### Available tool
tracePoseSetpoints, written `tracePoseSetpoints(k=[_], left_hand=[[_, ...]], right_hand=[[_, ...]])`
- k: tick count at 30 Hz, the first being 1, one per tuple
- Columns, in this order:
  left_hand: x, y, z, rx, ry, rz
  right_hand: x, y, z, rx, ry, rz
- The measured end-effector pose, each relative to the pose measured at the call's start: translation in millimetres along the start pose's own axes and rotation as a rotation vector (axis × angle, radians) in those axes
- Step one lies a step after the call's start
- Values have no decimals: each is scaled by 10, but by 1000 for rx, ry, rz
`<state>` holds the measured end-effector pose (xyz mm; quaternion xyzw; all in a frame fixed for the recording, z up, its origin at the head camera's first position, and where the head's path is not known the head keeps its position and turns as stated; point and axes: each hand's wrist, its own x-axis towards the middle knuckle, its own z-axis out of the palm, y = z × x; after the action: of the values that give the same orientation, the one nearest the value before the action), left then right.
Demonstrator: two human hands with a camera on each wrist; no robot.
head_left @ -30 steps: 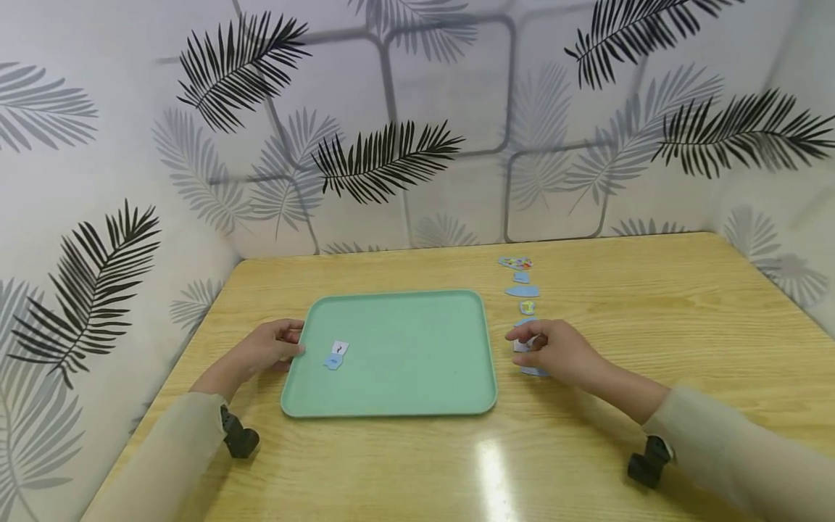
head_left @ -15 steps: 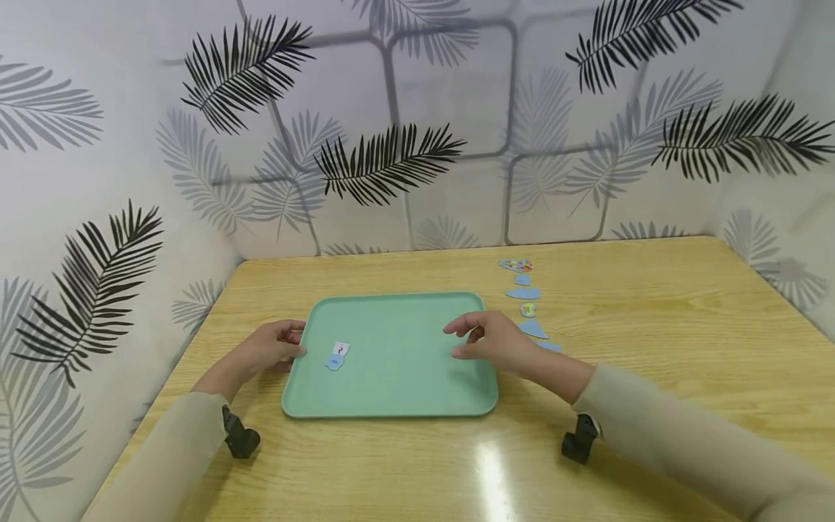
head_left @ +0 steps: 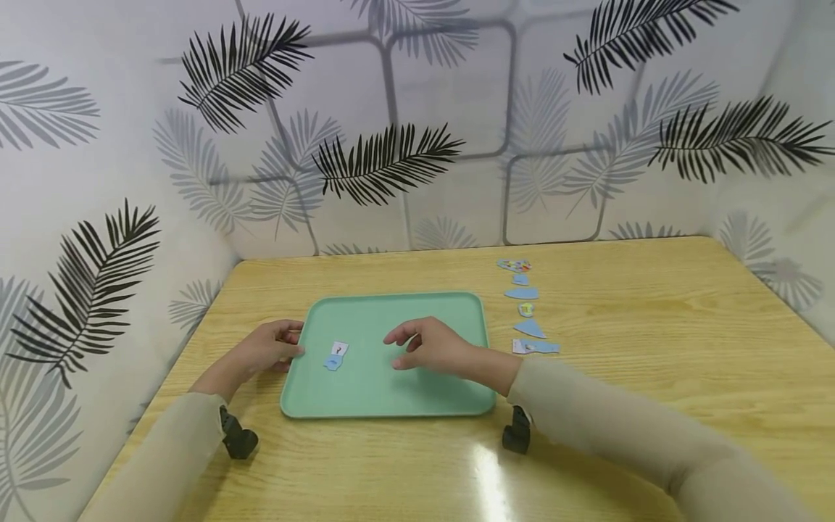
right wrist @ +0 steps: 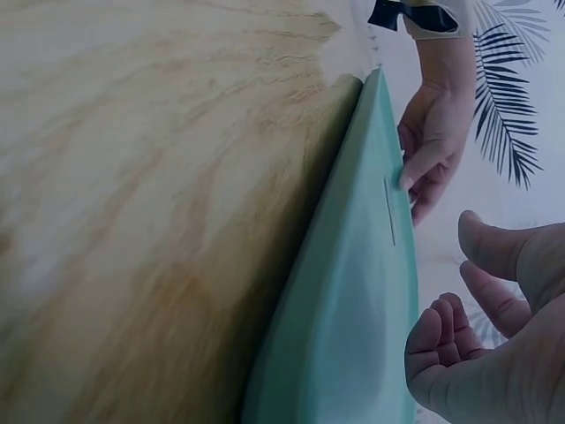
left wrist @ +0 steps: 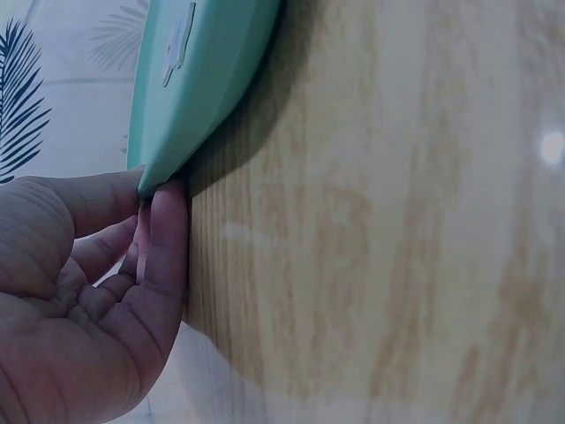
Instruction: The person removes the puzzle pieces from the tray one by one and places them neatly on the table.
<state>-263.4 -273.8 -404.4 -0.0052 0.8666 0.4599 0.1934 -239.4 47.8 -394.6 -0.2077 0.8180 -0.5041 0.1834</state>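
My left hand [head_left: 266, 346] grips the left rim of a mint-green tray [head_left: 385, 408], thumb above and fingers below, as the left wrist view [left wrist: 115, 283] shows. Above the middle of the tray, my right hand [head_left: 430, 348] hovers with its fingers loosely bent and parted. Nothing shows between those fingers in the head view or in the right wrist view. Two small flat pieces lie touching on the tray's left part: a white piece [head_left: 339, 348] with a dark curved mark and a light-blue piece [head_left: 333, 362] just below it.
Right of the tray, several flat pieces form a column on the wooden table [head_left: 652, 326]. Among them are a multicoloured piece [head_left: 514, 265], a yellowish piece [head_left: 526, 310], a blue triangle [head_left: 530, 329] and a white-and-blue strip [head_left: 536, 346]. A leaf-patterned backdrop [head_left: 450, 210] stands behind.
My right hand has moved left from the column of pieces to over the tray. A blue piece beneath that hand earlier no longer shows in its spot. The left hand stays put.
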Motion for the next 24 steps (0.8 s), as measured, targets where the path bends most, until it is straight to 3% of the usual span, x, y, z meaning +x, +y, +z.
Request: tracePoseSetpoints(k=[8,24], left_hand=[[0,-3,-6,9,-2,0],[12,-16,-22,3,-10,0]], right_hand=[[177,-113,232,26,-59,25],[553,-235,507,16,-32,51]])
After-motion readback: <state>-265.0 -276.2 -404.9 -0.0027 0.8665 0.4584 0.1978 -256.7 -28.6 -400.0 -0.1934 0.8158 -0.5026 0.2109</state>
